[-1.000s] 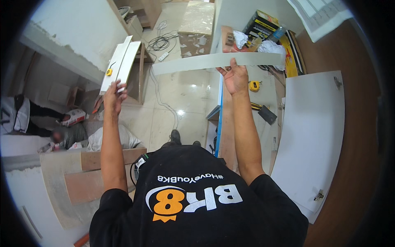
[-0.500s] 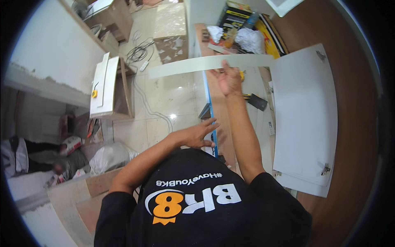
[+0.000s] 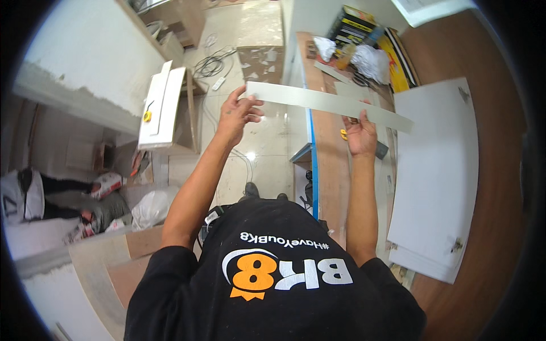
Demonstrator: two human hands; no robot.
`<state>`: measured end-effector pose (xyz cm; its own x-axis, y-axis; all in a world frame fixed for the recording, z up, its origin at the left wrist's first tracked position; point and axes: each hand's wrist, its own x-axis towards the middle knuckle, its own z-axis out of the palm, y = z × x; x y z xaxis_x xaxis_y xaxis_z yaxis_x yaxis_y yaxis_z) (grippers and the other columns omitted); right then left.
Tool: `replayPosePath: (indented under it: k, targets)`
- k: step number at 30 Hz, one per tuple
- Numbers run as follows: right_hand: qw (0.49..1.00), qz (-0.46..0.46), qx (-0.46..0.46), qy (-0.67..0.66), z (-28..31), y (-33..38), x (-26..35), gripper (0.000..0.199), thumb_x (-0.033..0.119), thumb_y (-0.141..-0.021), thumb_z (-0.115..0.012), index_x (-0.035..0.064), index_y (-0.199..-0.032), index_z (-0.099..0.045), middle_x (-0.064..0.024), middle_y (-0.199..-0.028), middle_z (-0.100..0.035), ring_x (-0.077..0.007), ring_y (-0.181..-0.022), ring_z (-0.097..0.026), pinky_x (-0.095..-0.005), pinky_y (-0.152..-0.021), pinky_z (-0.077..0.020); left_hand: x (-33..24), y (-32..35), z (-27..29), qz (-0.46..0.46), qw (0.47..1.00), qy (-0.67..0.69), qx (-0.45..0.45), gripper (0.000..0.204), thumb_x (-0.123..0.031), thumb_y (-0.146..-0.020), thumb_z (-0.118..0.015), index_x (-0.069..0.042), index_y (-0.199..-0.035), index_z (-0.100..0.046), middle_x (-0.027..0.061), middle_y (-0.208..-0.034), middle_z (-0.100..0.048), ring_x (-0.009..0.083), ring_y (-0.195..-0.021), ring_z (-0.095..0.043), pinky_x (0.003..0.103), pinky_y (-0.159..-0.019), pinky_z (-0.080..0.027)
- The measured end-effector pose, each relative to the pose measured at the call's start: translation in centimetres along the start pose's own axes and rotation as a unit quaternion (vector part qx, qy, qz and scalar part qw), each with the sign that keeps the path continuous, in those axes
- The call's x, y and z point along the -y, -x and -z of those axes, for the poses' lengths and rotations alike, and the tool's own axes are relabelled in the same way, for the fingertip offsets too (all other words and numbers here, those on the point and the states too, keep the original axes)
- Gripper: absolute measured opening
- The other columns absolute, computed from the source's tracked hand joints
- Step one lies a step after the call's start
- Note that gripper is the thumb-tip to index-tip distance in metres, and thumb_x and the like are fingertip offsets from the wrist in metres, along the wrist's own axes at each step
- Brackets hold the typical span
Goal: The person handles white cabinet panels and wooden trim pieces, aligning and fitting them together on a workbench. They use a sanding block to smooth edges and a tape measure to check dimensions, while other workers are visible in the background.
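A long, narrow pale strip (image 3: 310, 100) is held up across the front of me, between the floor side and the workbench. My left hand (image 3: 238, 115) grips its left end, with the thumb on the strip's face. Farther right along it, my right hand (image 3: 361, 132) pinches the lower edge, the thumb on the near face. The strip's right end passes in front of the corner of a white cabinet door panel (image 3: 435, 170) with metal hinges. Beneath my right hand lies the wooden bench top (image 3: 331, 170), where a yellow tape measure (image 3: 343, 134) shows beside the fingers.
On the bench's far end stand a black and yellow box (image 3: 354, 27), crumpled white plastic (image 3: 371, 62) and scissors (image 3: 360, 79). Leftward are a white-topped cabinet (image 3: 165, 111) and cables (image 3: 210, 65) on the tiled floor. Another person (image 3: 34, 196) sits at the far left.
My left hand has risen from near my body and taken hold of the strip's left end. The strip has swung, its left end now higher and its right end lower.
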<state>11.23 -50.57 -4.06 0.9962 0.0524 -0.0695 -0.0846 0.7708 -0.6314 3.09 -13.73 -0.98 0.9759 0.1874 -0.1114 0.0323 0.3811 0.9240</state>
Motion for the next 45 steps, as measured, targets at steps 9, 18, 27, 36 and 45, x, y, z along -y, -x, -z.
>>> replayPosePath:
  k: [9, 18, 27, 36, 45]
  targets:
    - [0.995, 0.042, -0.056, 0.066, -2.1, 2.9, 0.2, 0.047, 0.02, -0.105, -0.073, 0.0095, -0.148, -0.057, -0.0095, -0.138, -0.071, -0.0232, -0.122, -0.069, -0.0469, -0.101, -0.0603, 0.6, -3.1, 3.6, 0.056, 0.991, -0.078, -0.097, 0.022, -0.021, -0.103, -0.075, -0.005, -0.118, -0.073, 0.0003, -0.076, -0.066, 0.0099, -0.064, -0.061, 0.026, -0.057, -0.046]
    - [0.975, 0.112, -0.152, 0.119, -2.5, 4.1, 4.8, 0.041, 0.023, -0.1, -0.082, 0.0147, -0.136, -0.064, -0.0022, -0.122, -0.072, -0.0184, -0.119, -0.063, -0.0378, -0.09, -0.055, -0.9, -5.9, 9.0, 0.031, 0.995, 0.004, -0.091, 0.019, -0.02, -0.105, -0.075, -0.005, -0.114, -0.069, 0.0055, -0.083, -0.07, 0.0155, -0.069, -0.066, 0.028, -0.061, -0.055]
    - [0.983, 0.153, 0.103, -0.002, -2.9, 3.4, 3.6, 0.046, 0.021, -0.094, -0.087, 0.0146, -0.132, -0.063, -0.0024, -0.125, -0.07, -0.0271, -0.13, -0.063, -0.0468, -0.111, -0.0546, -4.1, -8.2, 10.1, 0.025, 0.993, 0.116, -0.027, 0.025, -0.021, -0.107, -0.071, -0.003, -0.123, -0.064, 0.0099, -0.101, -0.071, 0.0216, -0.095, -0.07, 0.033, -0.085, -0.061]
    - [0.977, 0.211, 0.016, 0.006, -5.0, 5.2, 3.1, 0.062, 0.009, -0.101, -0.074, 0.0066, -0.156, -0.046, -0.0159, -0.139, -0.065, -0.0348, -0.14, -0.058, -0.0562, -0.12, -0.0487, -3.5, -8.0, 10.9, -0.065, 0.997, 0.042, -0.026, 0.034, 0.001, -0.102, -0.07, -0.002, -0.135, -0.063, 0.0015, -0.1, -0.068, 0.0123, -0.086, -0.068, 0.031, -0.078, -0.061]
    - [0.944, 0.121, -0.214, 0.22, -2.7, 10.1, 2.4, 0.05, 0.022, -0.107, -0.069, 0.0021, -0.151, -0.056, -0.0189, -0.134, -0.073, -0.0304, -0.112, -0.075, -0.0413, -0.087, -0.065, -1.4, -8.6, 10.4, -0.009, 0.994, -0.089, -0.059, 0.024, -0.008, -0.104, -0.074, 0.0, -0.126, -0.07, 0.0019, -0.092, -0.068, 0.0101, -0.074, -0.065, 0.024, -0.055, -0.05]
